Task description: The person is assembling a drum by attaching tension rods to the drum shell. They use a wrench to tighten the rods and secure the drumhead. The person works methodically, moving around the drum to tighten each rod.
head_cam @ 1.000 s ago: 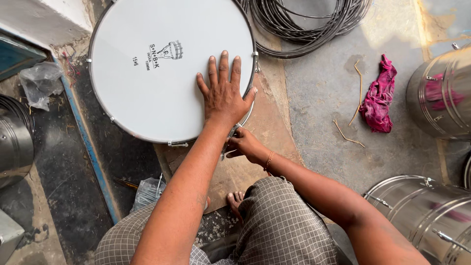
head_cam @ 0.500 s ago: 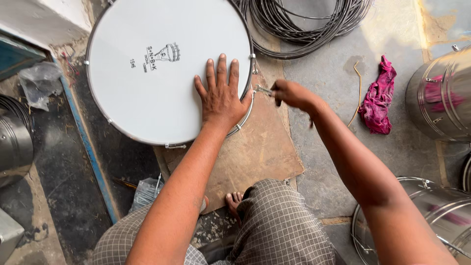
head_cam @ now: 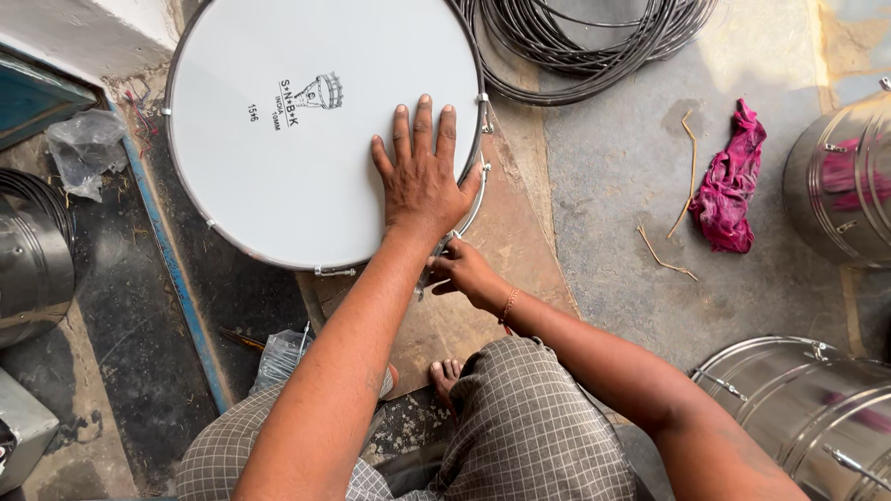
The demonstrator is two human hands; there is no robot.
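Observation:
A large round drum with a white head (head_cam: 297,158) and a metal rim (head_cam: 479,181) lies flat on the floor in front of me. My left hand (head_cam: 422,176) presses flat on the drum head near its right edge, fingers spread, holding nothing. My right hand (head_cam: 464,274) is at the drum's lower right rim, just below my left wrist. Its fingers are closed on a small metal tool against a rim fitting. Most of the tool is hidden by the fingers. My bare foot (head_cam: 447,376) and checked cloth over my knees show below.
A coil of black cable (head_cam: 594,46) lies behind the drum. A pink rag (head_cam: 729,181) sits on the concrete to the right. Shiny steel drum shells stand at right (head_cam: 840,186), lower right (head_cam: 807,399) and left (head_cam: 32,260). A brown board (head_cam: 492,315) lies under the drum.
My right hand moved from the drum's right rim down to its lower right rim. The drum turned a little under my left hand, which stayed flat on the head.

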